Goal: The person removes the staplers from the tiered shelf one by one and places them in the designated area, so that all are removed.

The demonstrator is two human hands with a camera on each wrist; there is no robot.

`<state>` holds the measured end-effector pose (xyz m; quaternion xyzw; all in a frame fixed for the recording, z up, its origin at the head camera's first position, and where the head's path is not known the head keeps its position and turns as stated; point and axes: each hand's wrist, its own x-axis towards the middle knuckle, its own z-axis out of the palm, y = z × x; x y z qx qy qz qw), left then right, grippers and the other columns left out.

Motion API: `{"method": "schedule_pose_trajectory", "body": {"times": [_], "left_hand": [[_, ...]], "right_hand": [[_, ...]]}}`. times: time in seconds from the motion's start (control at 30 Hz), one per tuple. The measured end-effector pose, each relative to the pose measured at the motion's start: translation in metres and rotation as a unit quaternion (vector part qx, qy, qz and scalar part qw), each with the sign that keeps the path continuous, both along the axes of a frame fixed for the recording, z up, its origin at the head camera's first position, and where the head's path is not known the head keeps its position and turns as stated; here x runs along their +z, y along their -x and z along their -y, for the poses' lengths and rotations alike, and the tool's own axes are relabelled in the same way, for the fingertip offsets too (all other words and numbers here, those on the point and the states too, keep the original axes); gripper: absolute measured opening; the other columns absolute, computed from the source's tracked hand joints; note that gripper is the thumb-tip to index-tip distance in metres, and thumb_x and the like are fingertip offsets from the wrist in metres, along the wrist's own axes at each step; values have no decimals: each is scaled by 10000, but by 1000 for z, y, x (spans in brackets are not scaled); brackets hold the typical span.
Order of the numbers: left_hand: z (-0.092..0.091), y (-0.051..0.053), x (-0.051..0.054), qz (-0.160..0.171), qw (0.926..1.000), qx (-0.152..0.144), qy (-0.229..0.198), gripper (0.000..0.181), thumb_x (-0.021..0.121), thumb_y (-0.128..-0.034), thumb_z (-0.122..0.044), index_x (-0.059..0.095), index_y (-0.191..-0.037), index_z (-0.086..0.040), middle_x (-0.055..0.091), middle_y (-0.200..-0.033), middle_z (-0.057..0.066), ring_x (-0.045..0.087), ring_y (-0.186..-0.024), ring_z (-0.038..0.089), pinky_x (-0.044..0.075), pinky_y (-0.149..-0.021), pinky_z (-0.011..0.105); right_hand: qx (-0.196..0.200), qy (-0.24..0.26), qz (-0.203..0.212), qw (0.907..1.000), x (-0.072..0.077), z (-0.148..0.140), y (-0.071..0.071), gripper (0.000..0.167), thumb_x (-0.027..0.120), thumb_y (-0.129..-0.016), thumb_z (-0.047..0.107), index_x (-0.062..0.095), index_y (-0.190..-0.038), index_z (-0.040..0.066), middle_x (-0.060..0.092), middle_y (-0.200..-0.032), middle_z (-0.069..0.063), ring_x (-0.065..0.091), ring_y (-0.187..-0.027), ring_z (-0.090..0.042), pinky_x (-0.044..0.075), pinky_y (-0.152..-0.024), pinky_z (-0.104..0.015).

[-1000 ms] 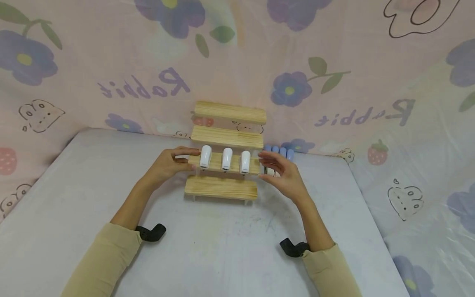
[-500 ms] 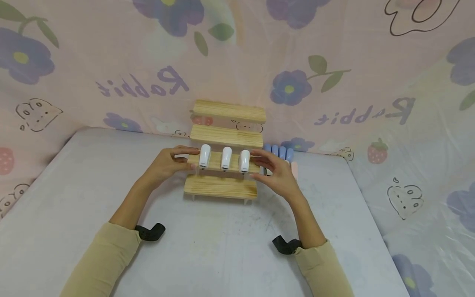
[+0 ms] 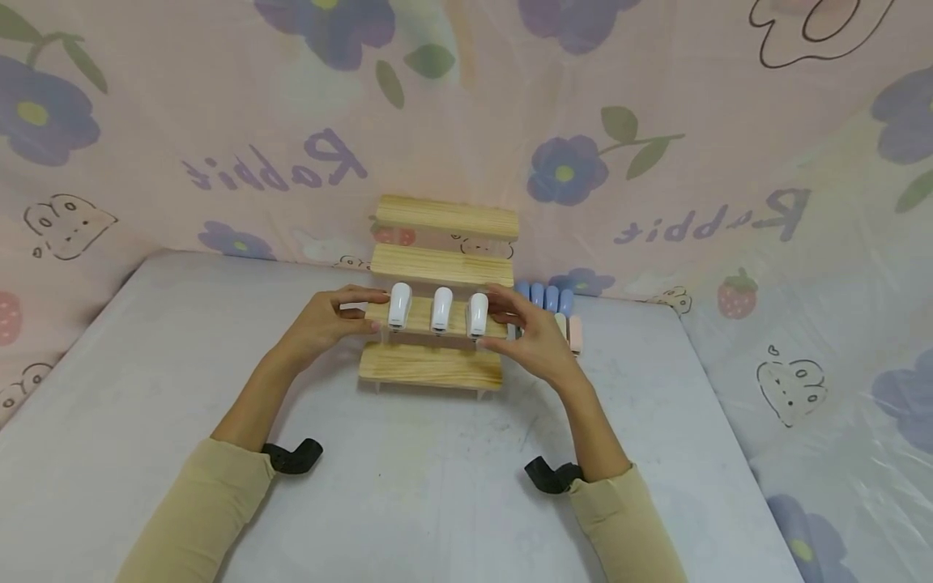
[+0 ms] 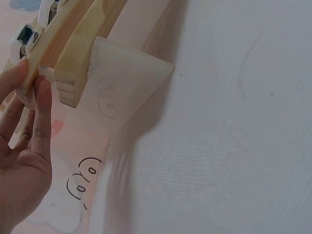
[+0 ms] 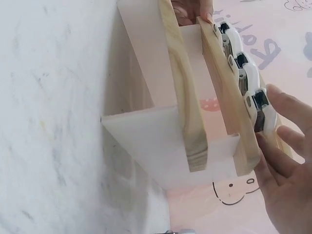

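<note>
A stepped wooden display shelf [image 3: 430,368] stands at the back of the table. On its second board from the bottom sit three white staplers: a left stapler [image 3: 399,306], a middle stapler [image 3: 441,308] and a right stapler [image 3: 477,314]. My left hand [image 3: 321,324] pinches the left end of that board, its fingertips close to the left stapler. With curved fingers and thumb, my right hand [image 3: 535,336] holds the right stapler; the thumb is in front and the index finger behind. In the right wrist view the right stapler [image 5: 262,109] lies against the fingertips.
Several blue staplers [image 3: 551,300] stand in a row behind my right hand, right of the shelf. A pink stapler [image 3: 575,334] and a pale one lie in front of them. A printed cloth wall [image 3: 452,105] rises behind the white table [image 3: 408,486].
My right hand has moved left from beyond the board's right end to the right stapler, uncovering the pink one. My left hand stays at the board's left end.
</note>
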<state>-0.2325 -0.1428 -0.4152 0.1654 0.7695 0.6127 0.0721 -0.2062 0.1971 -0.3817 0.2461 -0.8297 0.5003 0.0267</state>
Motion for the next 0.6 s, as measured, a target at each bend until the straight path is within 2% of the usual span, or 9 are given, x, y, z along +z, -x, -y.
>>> {"method": "schedule_pose_trajectory", "body": {"times": [0.2, 0.33, 0.6], "left_hand": [[1, 0, 0, -62, 10000, -26, 63, 467, 827, -826, -165, 686, -1262, -80, 576, -1387, 54, 451, -1332, 212, 398, -1080, 409], [2, -1, 0, -89, 9999, -39, 74, 467, 822, -832, -168, 682, -1268, -77, 574, -1387, 58, 449, -1329, 218, 400, -1077, 402], [1, 0, 0, -26, 10000, -58, -13, 463, 822, -828, -151, 683, -1263, -74, 572, -1386, 48, 451, -1325, 192, 392, -1080, 411]], "right_hand": [[-217, -319, -310, 9988, -3, 5, 3, 747, 873, -774, 191, 528, -1436, 175, 638, -1266, -61, 609, -1116, -199, 501, -953, -358], [-247, -350, -476, 9979, -5, 6, 4, 717, 866, -783, 178, 545, -1424, 175, 651, -1237, -53, 615, -1102, -184, 510, -936, -341], [-265, -330, -392, 9983, -5, 3, 1, 653, 845, -802, 168, 584, -1400, 170, 675, -1219, -86, 639, -1098, -220, 514, -940, -402]]}}
